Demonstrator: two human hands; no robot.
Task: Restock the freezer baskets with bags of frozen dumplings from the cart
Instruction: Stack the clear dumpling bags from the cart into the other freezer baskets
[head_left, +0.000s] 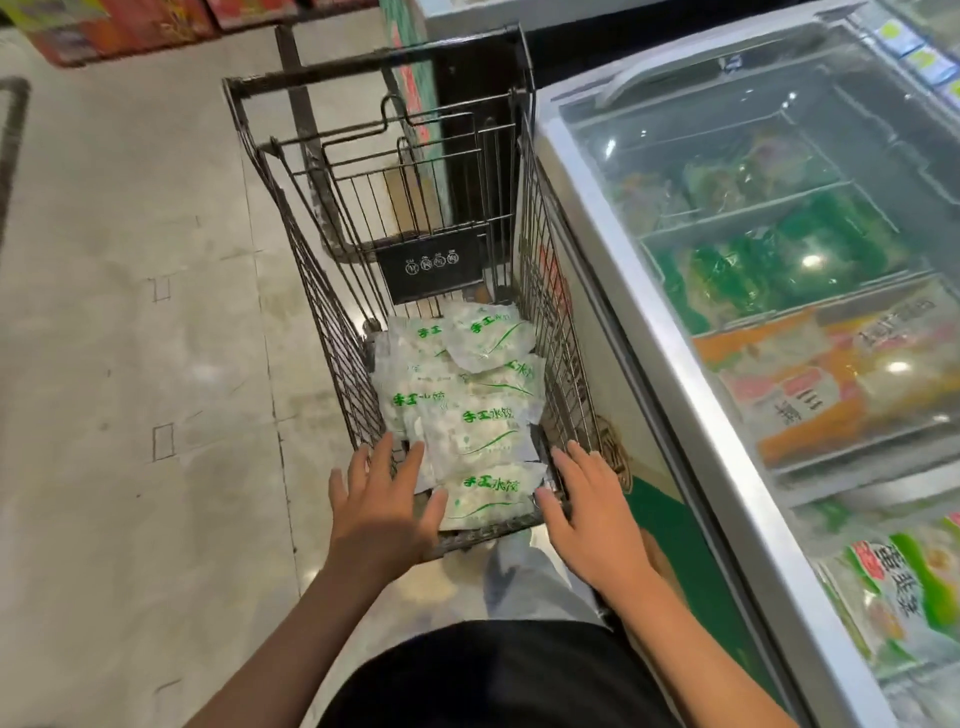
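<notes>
Here, six dumpling bags (470, 410), one cart (332, 332)

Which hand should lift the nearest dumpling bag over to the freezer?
Right, probably. The right hand sits at the cart's near right corner, beside the nearest bag and next to the freezer. The left hand touches the bags but lies on the far side.

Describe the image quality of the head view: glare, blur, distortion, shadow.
Head view: ceiling lights leave bright glare spots on the freezer lid, hazing the green packs beneath; wide-angle distortion bows the freezer edge and cart walls; the dumpling bags print stays readable though soft; the left hand looks darker, in shadow, the right hand brighter; far floor and shelves are blurred.
</notes>
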